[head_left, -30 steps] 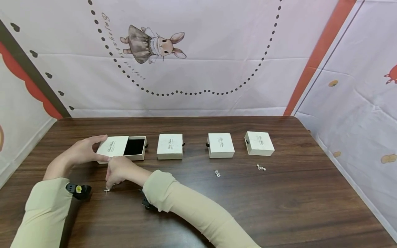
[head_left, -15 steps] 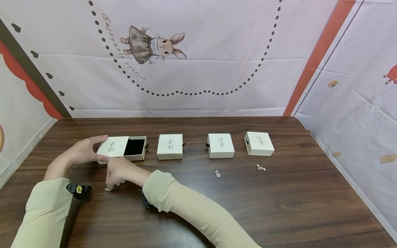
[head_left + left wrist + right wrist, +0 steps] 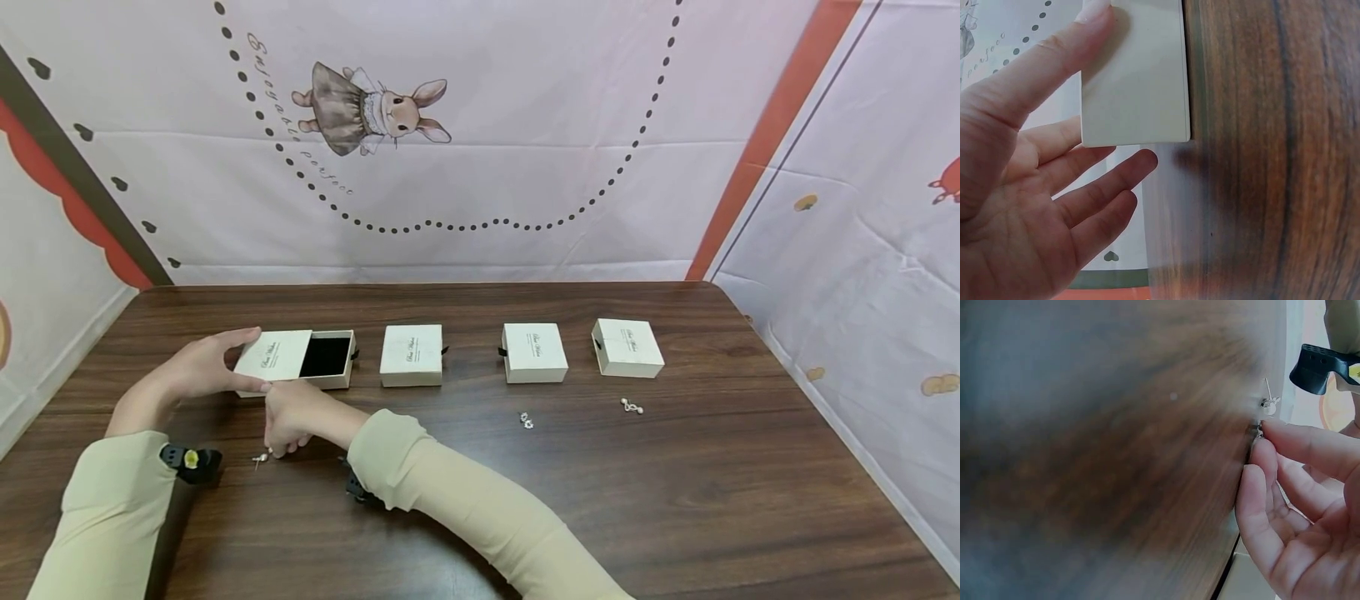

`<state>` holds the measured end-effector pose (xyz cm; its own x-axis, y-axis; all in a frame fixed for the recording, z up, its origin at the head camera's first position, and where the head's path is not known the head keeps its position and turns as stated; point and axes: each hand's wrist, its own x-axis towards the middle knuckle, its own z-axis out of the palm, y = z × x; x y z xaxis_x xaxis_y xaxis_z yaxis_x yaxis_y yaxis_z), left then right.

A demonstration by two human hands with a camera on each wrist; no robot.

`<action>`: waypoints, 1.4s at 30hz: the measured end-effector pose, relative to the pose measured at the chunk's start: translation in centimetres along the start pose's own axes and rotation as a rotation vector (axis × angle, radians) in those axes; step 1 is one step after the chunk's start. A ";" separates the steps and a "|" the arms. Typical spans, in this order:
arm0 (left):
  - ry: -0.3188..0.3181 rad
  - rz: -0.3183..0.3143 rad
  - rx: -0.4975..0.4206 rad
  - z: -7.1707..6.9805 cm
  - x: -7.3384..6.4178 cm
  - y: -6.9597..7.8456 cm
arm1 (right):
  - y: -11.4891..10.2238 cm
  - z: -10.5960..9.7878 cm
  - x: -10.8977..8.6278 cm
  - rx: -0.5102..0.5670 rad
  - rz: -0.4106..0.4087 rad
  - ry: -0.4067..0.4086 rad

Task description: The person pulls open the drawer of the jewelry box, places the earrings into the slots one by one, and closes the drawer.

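Observation:
My left hand [image 3: 197, 364] grips the white jewellery box [image 3: 273, 354] at the far left, thumb on its near side and fingers behind. Its drawer [image 3: 349, 367], lined in black, is pulled partway out to the right. In the left wrist view the thumb presses the box's pale side [image 3: 1138, 94]. Just in front of the box, my right hand [image 3: 296, 412] reaches down to the table. Its thumb and index fingertips pinch a tiny silver earring [image 3: 1260, 430], mostly hidden by them. A second stud earring [image 3: 1269, 406], with a thin pin, lies just beyond the fingertips.
Three closed white boxes stand along the back: one [image 3: 411, 356] left of centre, another [image 3: 535, 353] right of centre, the last [image 3: 628, 348] further right. A silver earring pair [image 3: 527, 421] and a pearl-tipped pair [image 3: 632, 407] lie before the right two. A printed cloth [image 3: 525, 167] hangs behind.
The right hand's fingertips have shifted slightly right, uncovering the stud earring they overlapped half a second ago. The left hand and the box have stayed in place.

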<state>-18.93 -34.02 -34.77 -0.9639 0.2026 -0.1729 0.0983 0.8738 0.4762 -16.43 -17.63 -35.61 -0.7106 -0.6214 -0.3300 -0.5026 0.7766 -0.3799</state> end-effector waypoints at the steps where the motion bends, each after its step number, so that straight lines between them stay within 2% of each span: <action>1: -0.002 -0.003 -0.001 0.0 0.0 0.0 | 0.0 0.0 0.0 0.010 -0.003 -0.002; 14: -0.007 -0.016 -0.004 0.2 -0.1 -0.4 | 0.8 -0.5 0.2 0.092 -0.048 -0.066; 22: 0.002 -0.004 -0.011 0.4 0.1 -0.4 | 0.2 0.0 0.1 -0.017 -0.003 0.012; 35: 0.011 -0.003 -0.011 0.0 0.0 0.1 | 0.7 -0.4 0.4 0.019 0.007 0.045; 42: 0.011 -0.007 0.000 0.1 0.0 -0.1 | 0.5 -0.2 0.7 -0.021 0.050 0.051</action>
<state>-18.90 -34.06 -34.85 -0.9672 0.1917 -0.1666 0.0916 0.8751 0.4751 -17.29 -17.69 -35.84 -0.7588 -0.5762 -0.3036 -0.4760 0.8088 -0.3454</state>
